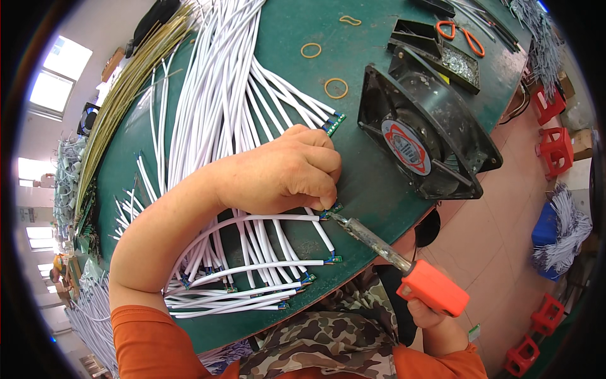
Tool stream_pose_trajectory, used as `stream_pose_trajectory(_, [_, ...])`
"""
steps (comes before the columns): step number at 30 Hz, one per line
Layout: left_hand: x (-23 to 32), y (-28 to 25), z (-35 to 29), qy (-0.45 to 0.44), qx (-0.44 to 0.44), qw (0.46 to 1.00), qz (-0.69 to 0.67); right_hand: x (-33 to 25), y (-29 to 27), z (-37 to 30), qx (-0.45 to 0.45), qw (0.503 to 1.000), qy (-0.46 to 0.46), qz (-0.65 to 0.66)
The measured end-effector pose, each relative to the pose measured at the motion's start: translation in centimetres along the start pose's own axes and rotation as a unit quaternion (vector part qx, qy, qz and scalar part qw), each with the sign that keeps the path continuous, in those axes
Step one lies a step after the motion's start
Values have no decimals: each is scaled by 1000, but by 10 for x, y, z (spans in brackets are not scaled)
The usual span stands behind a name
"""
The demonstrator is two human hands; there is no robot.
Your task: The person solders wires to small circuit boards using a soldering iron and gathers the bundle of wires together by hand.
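Observation:
My left hand (pixel 287 170) reaches across a bundle of white cables (pixel 214 82). Its thumb and finger are pinched together just above a small green circuit board (pixel 332 211) at a cable's end; what lies between the fingertips is hidden. In my right hand (pixel 426 314) is a soldering iron (pixel 434 287) with an orange-red handle, gripped from below. The iron's tip meets or nearly touches that board. Nearer to me, several white cables end in similar small boards with blue wires. Beyond my left hand, a longer green board strip (pixel 336 124) sits at other cable ends.
A black fan (pixel 429 126) stands right of my hands on the green table (pixel 315 28). Behind it are a black tray (pixel 457 63) and orange-handled scissors (pixel 470 41). Rubber bands (pixel 336 88) lie farther back. Red stools (pixel 555 151) stand on the floor at right.

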State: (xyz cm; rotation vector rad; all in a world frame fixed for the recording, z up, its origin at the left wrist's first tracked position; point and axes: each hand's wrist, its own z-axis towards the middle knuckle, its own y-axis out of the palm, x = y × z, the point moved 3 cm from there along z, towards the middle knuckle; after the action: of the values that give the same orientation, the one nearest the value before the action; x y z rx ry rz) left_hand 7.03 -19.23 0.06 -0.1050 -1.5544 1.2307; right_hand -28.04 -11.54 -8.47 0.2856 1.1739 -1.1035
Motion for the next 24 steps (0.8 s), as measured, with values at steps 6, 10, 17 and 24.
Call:
stream_pose_trajectory(6, [0,0,1,6,4,1000,-3,0,1,-2,7,1000,-1,-21])
stream_pose_trajectory(10, [-1,-1,0,5,0,1000,-2,-1,1,0,-3,1000,-8,-21])
stream_pose_trajectory(17, [-1,0,0,8,4,1000,-3,-4,3,2,-6,999,-14,-31])
stream_pose_trajectory(24, [0,-1,1,5,0,1000,3,-9,2,7,-5,997,-29,-69])
